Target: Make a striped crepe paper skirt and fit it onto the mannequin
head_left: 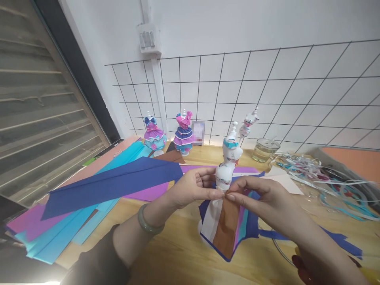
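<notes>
A small white dress form (224,174) stands upright in front of me, with a strip of light blue trim across its chest. Round its lower part hangs a little panelled skirt (228,223) in white, brown, purple and light blue with a dark blue edge. My left hand (196,184) pinches the skirt's top edge from the left, thumb in front. From the other side, my right hand (261,194) pinches the same edge close to the brown panel. Both thumbs almost meet at the front. The fingers behind the form are partly hidden.
Sheets in dark blue (115,180), light blue and purple lie at the left. Two dressed mini forms (154,134) and a bare one (248,123) stand behind. A glass cup (265,150) and tangled ribbons (299,166) are at the right, below a wire grid (279,79).
</notes>
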The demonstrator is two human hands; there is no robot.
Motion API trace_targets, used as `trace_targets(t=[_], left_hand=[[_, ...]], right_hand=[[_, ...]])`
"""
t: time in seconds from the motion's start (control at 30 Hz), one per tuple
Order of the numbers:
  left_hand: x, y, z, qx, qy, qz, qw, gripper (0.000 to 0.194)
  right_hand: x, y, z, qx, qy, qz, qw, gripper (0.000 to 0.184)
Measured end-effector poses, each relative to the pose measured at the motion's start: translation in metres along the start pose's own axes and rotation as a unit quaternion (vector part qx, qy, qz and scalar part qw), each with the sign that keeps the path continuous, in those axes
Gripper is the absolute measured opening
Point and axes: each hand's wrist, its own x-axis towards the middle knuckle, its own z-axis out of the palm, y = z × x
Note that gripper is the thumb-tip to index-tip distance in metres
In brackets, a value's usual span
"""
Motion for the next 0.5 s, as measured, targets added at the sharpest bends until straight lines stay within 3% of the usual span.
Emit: trace_targets(t=[0.5], left_hand=[[-0.0016, -0.0012, 0.0017, 0.026, -0.022, -0.001, 0.999, 0.051]], right_hand=[[-0.0005, 0.0024, -0.001, 0.002, -0.01, 0.002, 1.0, 0.013]])
